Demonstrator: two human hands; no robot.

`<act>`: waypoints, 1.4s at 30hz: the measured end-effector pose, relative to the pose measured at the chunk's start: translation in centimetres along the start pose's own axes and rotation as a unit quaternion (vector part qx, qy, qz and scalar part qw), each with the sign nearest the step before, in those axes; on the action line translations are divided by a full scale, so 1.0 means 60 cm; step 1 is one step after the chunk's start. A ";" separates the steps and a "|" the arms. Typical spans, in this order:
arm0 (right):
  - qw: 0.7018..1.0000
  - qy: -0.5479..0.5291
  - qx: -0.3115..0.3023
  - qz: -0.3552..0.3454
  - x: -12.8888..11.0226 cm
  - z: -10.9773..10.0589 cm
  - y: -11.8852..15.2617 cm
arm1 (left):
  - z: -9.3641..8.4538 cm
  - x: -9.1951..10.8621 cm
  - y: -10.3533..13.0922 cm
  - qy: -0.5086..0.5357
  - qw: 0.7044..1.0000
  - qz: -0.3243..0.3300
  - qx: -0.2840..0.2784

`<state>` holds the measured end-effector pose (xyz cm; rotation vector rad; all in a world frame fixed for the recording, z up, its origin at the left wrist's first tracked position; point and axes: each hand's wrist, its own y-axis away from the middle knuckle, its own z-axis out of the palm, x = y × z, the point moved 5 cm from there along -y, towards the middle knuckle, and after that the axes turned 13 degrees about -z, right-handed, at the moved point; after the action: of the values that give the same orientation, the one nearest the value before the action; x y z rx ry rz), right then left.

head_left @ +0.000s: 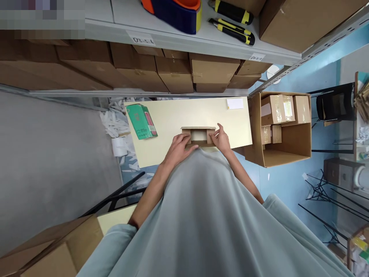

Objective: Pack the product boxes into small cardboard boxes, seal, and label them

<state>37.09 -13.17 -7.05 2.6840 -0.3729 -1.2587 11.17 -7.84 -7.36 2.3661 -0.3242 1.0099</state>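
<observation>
A small brown cardboard box (198,144) lies near the front edge of the pale table, its middle showing a lighter opening between the folded sides. My left hand (179,149) grips its left end, with the thumb along the near edge and the fingers on the side flap. At the right end, my right hand (221,140) pinches the other flap, one finger raised. Over on the table's left side lies a green box (141,121) with a pink panel. A small white label or card (235,104) rests near the far right edge.
A large open carton (256,130) holding several taped boxes stands right of the table (170,111). Beyond it, a shelf (178,40) carries cartons, a tape dispenser (184,15) and utility knives (233,29). Paper scraps (115,119) lie left; another carton (57,246) sits lower left.
</observation>
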 end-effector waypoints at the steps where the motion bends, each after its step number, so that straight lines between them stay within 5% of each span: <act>1: 1.000 -0.001 -0.006 -0.017 -0.006 -0.003 0.003 | 0.001 -0.003 0.000 0.011 1.000 -0.014 0.002; 5: 0.995 0.047 -0.050 -0.071 -0.021 -0.017 0.022 | -0.017 -0.024 0.000 0.065 0.994 -0.077 0.051; 9: 0.988 0.092 -0.081 -0.097 -0.008 -0.016 0.036 | -0.033 -0.026 -0.008 0.044 0.996 -0.047 0.063; 15: 0.998 0.021 -0.046 -0.037 0.021 0.012 0.025 | -0.025 -0.026 -0.027 0.040 0.991 -0.093 0.089; 24: 0.999 0.021 -0.029 -0.041 0.008 0.014 -0.014 | -0.035 -0.026 -0.051 0.002 0.989 -0.100 0.112; 31: 0.996 0.037 -0.033 -0.076 -0.011 0.007 -0.046 | -0.051 -0.025 -0.078 0.026 0.990 -0.092 0.100; 38: 0.989 0.111 -0.050 -0.083 -0.038 -0.004 -0.032 | -0.050 -0.027 -0.060 0.024 0.988 -0.078 0.134; 42: 0.977 0.161 -0.014 -0.139 -0.089 -0.050 -0.067 | -0.093 -0.009 -0.080 0.015 0.980 -0.044 0.196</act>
<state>36.77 -7.68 -2.22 2.9217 0.0641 -0.8476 9.46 -0.73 -6.42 2.6818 -0.0057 1.1506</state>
